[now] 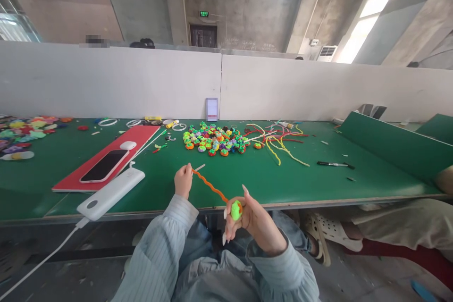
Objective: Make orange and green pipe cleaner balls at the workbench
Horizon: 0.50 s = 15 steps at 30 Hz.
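Between my hands stretches an orange pipe cleaner (pixel 211 186), slightly wavy and slanting down to the right. My left hand (pixel 183 182) is closed on its far end, just over the table's front edge. A short pale stick (pixel 200 167) shows beside those fingers; whether they hold it too I cannot tell. In my right hand (pixel 253 219) sits a small bright green fuzzy ball (pixel 236 210) with orange at its side, where the pipe cleaner meets it. The fingers curl around this ball. A heap of small colourful fuzzy pieces (pixel 215 140) lies beyond my hands.
Loose yellow and red pipe cleaners (pixel 283 144) spread right of the heap, with a black marker (pixel 334 164) farther right. On the left are a red board (pixel 71 177), a phone (pixel 105 166) and a white power bank (pixel 111 193) with a cable. Another person's legs (pixel 399 226) show at right.
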### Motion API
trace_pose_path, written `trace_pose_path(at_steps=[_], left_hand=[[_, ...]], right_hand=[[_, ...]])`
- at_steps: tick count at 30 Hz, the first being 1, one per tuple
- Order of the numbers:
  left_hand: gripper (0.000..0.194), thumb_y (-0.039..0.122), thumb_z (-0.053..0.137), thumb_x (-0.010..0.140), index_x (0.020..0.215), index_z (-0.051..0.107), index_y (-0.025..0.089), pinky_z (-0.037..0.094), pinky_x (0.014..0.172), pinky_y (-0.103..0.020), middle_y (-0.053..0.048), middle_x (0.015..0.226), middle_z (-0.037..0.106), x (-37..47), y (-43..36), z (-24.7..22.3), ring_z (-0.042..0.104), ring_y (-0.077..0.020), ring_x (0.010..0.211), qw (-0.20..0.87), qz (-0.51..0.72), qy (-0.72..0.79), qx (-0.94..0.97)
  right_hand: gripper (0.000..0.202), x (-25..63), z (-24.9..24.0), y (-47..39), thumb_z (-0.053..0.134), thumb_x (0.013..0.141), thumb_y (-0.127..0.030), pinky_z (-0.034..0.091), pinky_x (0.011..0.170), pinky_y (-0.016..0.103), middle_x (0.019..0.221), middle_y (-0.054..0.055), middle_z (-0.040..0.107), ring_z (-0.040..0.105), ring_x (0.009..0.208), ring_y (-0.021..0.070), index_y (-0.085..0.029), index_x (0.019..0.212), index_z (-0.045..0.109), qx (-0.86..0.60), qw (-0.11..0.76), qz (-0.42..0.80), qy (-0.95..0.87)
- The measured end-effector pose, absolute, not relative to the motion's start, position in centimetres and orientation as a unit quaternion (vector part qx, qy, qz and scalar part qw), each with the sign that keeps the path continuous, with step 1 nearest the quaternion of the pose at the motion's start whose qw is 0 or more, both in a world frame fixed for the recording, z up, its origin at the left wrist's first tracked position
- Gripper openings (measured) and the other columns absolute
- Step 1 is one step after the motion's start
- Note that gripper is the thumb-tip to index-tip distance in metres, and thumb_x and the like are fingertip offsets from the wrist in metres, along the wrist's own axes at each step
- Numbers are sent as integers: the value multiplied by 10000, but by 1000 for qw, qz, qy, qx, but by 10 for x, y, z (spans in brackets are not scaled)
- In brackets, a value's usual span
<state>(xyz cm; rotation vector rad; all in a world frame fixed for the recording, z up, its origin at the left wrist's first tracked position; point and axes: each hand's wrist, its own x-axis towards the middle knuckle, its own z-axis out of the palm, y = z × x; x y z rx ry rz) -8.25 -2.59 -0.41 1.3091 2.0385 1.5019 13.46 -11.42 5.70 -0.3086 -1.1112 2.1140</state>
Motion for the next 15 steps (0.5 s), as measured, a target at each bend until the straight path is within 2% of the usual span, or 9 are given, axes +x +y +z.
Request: trace_pose_path(at_steps=[9,15], left_hand=[[385,321,348,851,492,273,204,235,464,-239,21,461,367,-88,-17,-4,359,-114,462,110,488,722,478],[388,301,350,858,492,266,203,214,469,-244,21,455,348,-86,-13,-1,335,-114,448,100,456,734,493]], right_hand=[[477,133,62,-123,359,883,-487,481,462,239,570,70,608,618,470,155,-83,781,592,-150,383,800,-438],[456,132,66,-127,365,893,-458,483,467,230,570,82,620,635,494,163,-76,787,591,-151,375,795,-452]])
